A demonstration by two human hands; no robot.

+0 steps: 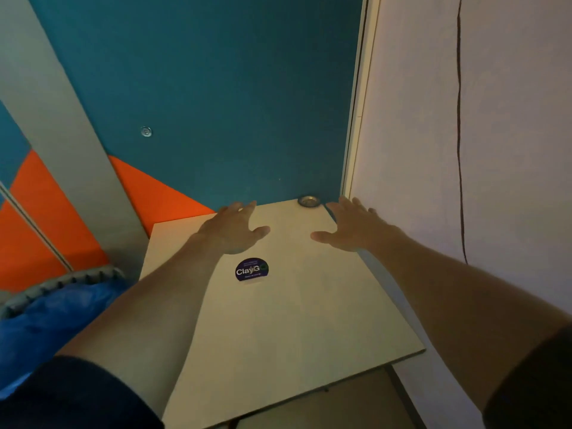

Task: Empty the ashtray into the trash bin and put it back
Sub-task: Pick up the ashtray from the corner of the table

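A small round metal ashtray sits at the far right corner of a pale wooden table, against the teal wall. My left hand hovers over the far part of the table, fingers spread, holding nothing, to the left of the ashtray. My right hand is stretched out with fingers apart just right of and below the ashtray, also empty. A grey trash bin lined with a blue bag stands at the table's left side, under my left forearm.
A round dark sticker lies in the table's middle. A white wall with a thin dark cable runs along the right. The teal, grey and orange wall closes the far side. Floor shows below the table's near edge.
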